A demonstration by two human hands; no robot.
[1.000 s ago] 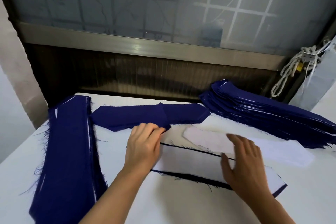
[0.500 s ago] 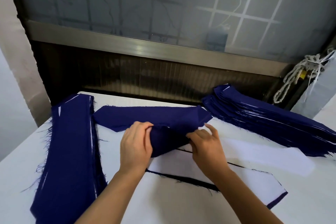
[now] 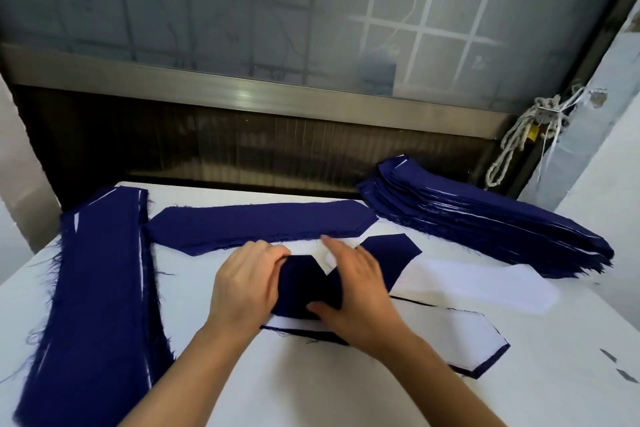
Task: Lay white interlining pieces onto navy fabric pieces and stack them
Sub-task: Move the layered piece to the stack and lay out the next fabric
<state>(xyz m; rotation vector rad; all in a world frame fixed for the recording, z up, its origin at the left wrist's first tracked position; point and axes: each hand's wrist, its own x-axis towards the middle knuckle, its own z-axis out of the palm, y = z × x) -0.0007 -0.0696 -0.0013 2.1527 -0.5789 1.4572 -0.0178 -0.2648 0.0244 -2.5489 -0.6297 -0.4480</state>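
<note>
A navy fabric piece [image 3: 388, 253] lies crosswise over the middle of the white table, on top of a navy piece covered with white interlining [image 3: 460, 333]. My left hand [image 3: 246, 284] grips the top piece's left end with curled fingers. My right hand [image 3: 356, 291] lies flat on the piece with fingers stretched and the thumb pressing its near edge. A small white corner shows between the hands. A loose white interlining piece [image 3: 485, 284] lies to the right, partly under the held piece. More navy pieces [image 3: 259, 224] lie just behind the hands.
A tall stack of navy pieces [image 3: 485, 222] sits at the back right. Another long navy stack [image 3: 100, 288] runs along the left side of the table [image 3: 311, 392]. Behind the table stand a dark wall and a frosted window. A rope [image 3: 512, 146] hangs at the right.
The navy piece that both hands lifted from the pile behind now lies over the interlined piece. My right hand has gone from pinching it to lying flat on it.
</note>
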